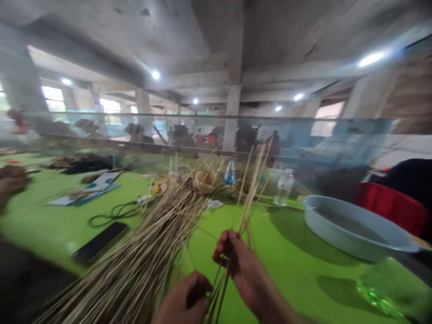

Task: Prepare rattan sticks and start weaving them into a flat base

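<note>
Several long straw stalks (250, 200) stand nearly upright in my right hand (238, 256), whose fingers are closed around them above the green table. Their lower ends run down past my left hand (187, 299), at the bottom edge of the view. The fingers of the left hand are curled against these lower ends; motion blur softens the grip. Left of both hands lies a large loose bundle of straw (151, 238), stretching from the bottom left toward the back. A small woven straw basket (205, 181) rests at the bundle's far end.
A phone (101, 243) and a black cable (113, 216) lie left of the straw. On the right are a basin of water (357, 229), a clear bottle (284, 186) and a green transparent container (394, 288). A mesh divider (280, 135) crosses behind; another person's hand (13, 180) shows far left.
</note>
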Demonstrator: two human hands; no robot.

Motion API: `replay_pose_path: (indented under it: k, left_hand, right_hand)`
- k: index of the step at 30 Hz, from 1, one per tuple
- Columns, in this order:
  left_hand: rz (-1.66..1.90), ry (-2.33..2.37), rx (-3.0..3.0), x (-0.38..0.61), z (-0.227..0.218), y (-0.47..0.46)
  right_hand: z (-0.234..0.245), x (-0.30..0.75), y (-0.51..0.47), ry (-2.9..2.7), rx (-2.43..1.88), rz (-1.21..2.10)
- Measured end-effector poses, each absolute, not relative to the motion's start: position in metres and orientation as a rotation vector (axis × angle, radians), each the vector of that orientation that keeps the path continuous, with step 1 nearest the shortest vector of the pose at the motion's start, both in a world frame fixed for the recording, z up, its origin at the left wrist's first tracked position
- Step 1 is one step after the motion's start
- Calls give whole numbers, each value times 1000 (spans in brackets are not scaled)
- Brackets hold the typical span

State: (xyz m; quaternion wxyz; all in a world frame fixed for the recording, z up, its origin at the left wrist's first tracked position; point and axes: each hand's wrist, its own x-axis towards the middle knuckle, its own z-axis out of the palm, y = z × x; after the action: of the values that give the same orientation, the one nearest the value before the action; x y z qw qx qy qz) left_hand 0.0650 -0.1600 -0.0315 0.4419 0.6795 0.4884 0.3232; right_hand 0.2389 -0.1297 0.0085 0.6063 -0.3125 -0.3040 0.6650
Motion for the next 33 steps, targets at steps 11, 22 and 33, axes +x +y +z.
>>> replay_pose_path:
  k: [11,22,33]
  left_hand:
    - [578,1843,2071,-25,-8,-122]
    - [339,2179,2193,-43,-27,-73]
    - [321,2225,2075,-56,-14,-50]
  right_hand:
    - [14,263,-135,-613,-772,1614]
    - [9,255,-131,-616,-791,1658]
    - [10,252,-134,-594,-764,1671]
